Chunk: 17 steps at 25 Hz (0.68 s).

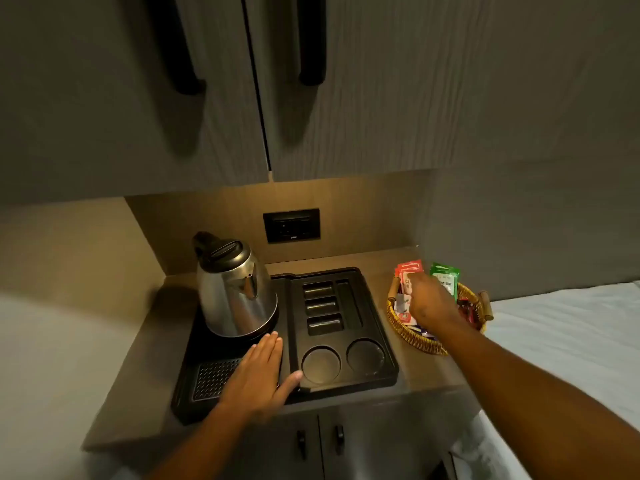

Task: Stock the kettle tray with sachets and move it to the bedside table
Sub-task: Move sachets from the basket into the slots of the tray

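Observation:
A black kettle tray [389, 348] lies on the counter, with a steel kettle [235, 289] on its left side. Its rectangular slots [323, 303] and two round cup wells [321, 364] hold nothing. My left hand [258, 375] rests flat on the tray's front, fingers apart, just below the kettle. To the right stands a woven basket [412, 336] with red sachets [408, 271] and green sachets [445, 277] upright in it. My right hand [431, 303] reaches into the basket over the sachets; it is blurred, and its fingers hide whether it grips one.
A black wall socket [291, 225] sits behind the tray. Wardrobe doors with long black handles [311, 39] hang overhead. Cabinet doors with small knobs [337, 436] are under the counter. White bedding [561, 337] lies to the right of the counter.

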Available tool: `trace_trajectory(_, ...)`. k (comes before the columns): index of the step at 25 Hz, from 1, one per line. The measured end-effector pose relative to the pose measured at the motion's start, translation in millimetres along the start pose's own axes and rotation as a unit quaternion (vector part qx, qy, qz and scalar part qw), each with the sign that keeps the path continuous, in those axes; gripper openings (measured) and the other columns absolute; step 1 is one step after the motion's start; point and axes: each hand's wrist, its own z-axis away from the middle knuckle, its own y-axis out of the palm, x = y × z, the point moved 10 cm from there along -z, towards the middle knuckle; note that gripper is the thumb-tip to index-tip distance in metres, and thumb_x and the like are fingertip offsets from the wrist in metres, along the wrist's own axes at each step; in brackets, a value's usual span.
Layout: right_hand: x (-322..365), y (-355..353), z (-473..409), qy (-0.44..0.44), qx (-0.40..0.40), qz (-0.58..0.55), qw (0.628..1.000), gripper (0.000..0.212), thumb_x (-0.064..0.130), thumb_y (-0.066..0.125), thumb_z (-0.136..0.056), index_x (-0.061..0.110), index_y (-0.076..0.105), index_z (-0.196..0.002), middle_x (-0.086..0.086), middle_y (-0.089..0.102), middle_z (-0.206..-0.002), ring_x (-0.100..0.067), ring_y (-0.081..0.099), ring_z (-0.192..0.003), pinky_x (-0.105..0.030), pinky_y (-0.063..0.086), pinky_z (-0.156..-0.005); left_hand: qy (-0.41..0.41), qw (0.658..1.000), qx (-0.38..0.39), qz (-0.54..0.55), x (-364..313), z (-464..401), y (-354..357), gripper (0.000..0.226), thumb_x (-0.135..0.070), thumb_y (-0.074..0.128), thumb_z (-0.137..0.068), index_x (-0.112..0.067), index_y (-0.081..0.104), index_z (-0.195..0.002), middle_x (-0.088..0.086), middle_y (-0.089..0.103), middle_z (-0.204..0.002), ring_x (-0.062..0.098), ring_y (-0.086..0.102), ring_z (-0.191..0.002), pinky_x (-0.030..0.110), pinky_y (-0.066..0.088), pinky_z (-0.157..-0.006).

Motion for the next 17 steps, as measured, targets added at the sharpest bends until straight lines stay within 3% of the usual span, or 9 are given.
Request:
trace_trajectory(4,-33.9,0.4,-46.1,-0.004,0.104,0.075,0.992,0.051,0.027,0.067,-0.084,0.017,0.050,-0.131,-0.009,0.056,-0.129,-0.027,0.055,-0.115,-0.040,0.048,-0.095,-0.004,0.999,-0.034,-0.017,10.7,-7.3,7.5,0.096,-0.081,0.005,-0.080,-0.018,0.002,-0.152,-0.002,-0.003,-0.161,0.010,-0.010,-0.145,0.033,-0.002,-0.118)
trace_trajectory(8,-23.2,21.9,-70.8,-0.056,0.158,0.140,0.976,0.072,0.034,0.078,-0.075,0.024,0.042,-0.137,-0.004,0.050,-0.136,-0.027,0.051,-0.119,-0.040,0.047,-0.094,0.004,0.999,-0.036,-0.027,10.2,-11.1,11.9,0.095,-0.081,0.003,-0.080,-0.019,0.001,-0.152,-0.004,-0.006,-0.160,0.010,-0.011,-0.146,0.034,-0.002,-0.119)
trace_trajectory(13,-27.5,28.1,-84.0,-0.068,0.143,0.151,0.976,0.070,0.037,0.081,-0.071,0.024,0.048,-0.132,-0.004,0.054,-0.131,-0.026,0.055,-0.113,-0.040,0.050,-0.091,-0.003,0.999,-0.027,-0.035,13.3,-11.9,15.5,0.094,-0.082,0.005,-0.081,-0.020,0.000,-0.152,-0.005,-0.006,-0.160,0.010,-0.010,-0.146,0.034,-0.001,-0.119)
trace_trajectory(17,-37.5,28.6,-85.8,-0.040,0.184,0.099,0.977,0.052,0.032,0.081,-0.072,0.019,0.059,-0.117,-0.005,0.063,-0.116,-0.024,0.061,-0.100,-0.035,0.052,-0.084,-0.009,0.999,-0.026,-0.038,14.3,-11.6,14.8,0.093,-0.081,0.006,-0.082,-0.020,0.002,-0.152,-0.003,-0.003,-0.161,0.011,-0.009,-0.146,0.034,-0.001,-0.119)
